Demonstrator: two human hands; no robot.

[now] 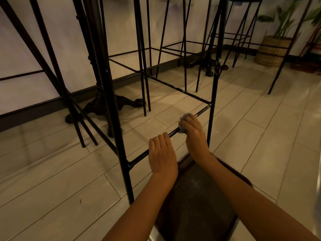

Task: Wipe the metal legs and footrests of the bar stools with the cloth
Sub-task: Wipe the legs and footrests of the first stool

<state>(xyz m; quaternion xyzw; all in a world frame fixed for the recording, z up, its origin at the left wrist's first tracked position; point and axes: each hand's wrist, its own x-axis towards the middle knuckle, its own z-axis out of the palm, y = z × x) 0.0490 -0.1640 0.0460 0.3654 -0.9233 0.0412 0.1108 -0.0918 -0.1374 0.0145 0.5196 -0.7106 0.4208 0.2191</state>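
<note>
Two grips share the near footrest (139, 158): left hand (162, 153) curls over it, right hand (192, 127) wraps the cloth (182, 130) round it; best slide firmly toward the right leg (212, 117).

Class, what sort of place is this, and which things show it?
Probably a café or bar: tall metal bar stools, cast-iron table bases, and a plant in a woven basket.

We see only grey scraps of the cloth (182, 130); the right hand (192, 129) covers the rest. The left hand (162, 153) hides part of the near footrest (139, 158). The top edge cuts off the nearest bar stool (121, 136) above its legs.
</note>
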